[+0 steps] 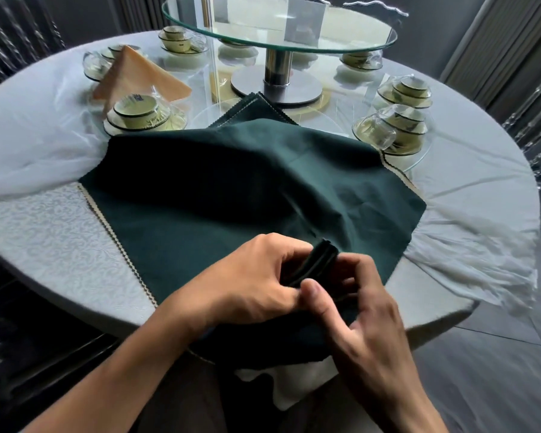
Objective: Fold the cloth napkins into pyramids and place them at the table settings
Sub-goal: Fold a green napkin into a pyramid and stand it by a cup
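Green napkin (231, 189) lies spread on tabletop (44, 226). Left hand (256, 276) and right hand (356, 307) both pinch its bunched near corner. Risk: layers slip, skewing the fold; dragging could snag wrapped bowls (141, 115).

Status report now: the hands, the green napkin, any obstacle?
Left hand and right hand both pinch near corner of green napkin. Napkin spread flat, unfolded. Wrapped dish sets beyond it, not blocking.
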Demonstrator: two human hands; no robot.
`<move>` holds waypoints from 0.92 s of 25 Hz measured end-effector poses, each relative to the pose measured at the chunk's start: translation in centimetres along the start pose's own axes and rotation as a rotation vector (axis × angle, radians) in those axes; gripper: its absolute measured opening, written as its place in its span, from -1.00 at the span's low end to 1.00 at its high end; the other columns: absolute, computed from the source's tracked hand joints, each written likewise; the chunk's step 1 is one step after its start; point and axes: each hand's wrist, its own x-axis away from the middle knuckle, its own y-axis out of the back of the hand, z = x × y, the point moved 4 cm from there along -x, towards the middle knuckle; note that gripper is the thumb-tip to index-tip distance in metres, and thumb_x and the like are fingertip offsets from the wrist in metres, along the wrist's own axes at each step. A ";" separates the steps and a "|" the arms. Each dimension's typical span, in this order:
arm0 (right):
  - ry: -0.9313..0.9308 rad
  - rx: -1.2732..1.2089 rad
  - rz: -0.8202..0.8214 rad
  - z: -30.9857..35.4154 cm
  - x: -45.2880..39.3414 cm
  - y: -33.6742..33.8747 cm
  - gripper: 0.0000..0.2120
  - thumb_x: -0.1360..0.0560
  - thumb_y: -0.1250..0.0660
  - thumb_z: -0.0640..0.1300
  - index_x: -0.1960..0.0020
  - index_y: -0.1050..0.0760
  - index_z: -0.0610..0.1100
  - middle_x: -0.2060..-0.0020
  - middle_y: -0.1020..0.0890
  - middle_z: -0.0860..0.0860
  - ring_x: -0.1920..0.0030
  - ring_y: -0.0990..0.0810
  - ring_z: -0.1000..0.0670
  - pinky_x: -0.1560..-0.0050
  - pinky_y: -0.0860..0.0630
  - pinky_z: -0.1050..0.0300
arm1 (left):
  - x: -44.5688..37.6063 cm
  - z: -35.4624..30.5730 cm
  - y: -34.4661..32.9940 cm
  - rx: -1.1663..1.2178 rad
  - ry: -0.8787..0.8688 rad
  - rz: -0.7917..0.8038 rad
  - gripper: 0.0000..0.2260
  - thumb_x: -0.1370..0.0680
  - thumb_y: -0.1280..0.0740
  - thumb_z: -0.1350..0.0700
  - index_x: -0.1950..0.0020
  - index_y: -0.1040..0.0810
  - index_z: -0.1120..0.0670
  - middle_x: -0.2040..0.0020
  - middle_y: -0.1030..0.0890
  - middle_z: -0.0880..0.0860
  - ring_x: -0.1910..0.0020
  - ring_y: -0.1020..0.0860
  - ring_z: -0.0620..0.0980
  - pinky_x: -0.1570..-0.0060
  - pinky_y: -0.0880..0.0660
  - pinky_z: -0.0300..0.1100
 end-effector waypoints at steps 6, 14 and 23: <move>-0.009 -0.566 -0.023 2.1 -1.6 0.2 -0.86 -0.51 -0.34 -0.21 -0.05 -0.55 -0.05 0.18 -0.68 0.04 0.15 -0.65 0.11 0.11 -0.54 0.25 | 2.3 -3.6 -0.6 -0.201 -0.182 -0.244 -0.80 -0.41 -0.44 0.03 0.01 -0.52 -0.06 0.13 -0.58 -0.14 0.11 -0.56 -0.15 0.13 -0.46 -0.28; -0.042 -0.477 0.330 1.9 -5.8 2.4 -0.85 -0.34 -0.18 -0.33 0.16 -0.48 -0.35 0.38 -0.44 -0.13 0.32 -0.38 -0.02 0.37 -0.28 0.13 | 5.7 -0.1 3.5 -0.433 -0.181 -0.480 -0.40 -0.40 -0.45 -0.03 -0.41 -0.35 -0.13 -0.27 -0.50 -0.10 -0.25 -0.49 -0.06 -0.28 -0.40 -0.11; 0.089 0.549 0.246 -1.3 -9.3 -7.1 -0.46 -0.39 -0.07 -0.08 -0.34 -0.44 -0.09 -0.22 -0.55 -0.07 -0.17 -0.53 -0.17 -0.18 -0.44 -0.10 | 4.8 8.9 2.6 -0.273 0.176 -0.418 -0.48 -0.45 -0.26 0.03 -0.43 -0.38 -0.14 -0.24 -0.54 -0.08 -0.14 -0.55 -0.06 -0.21 -0.48 0.00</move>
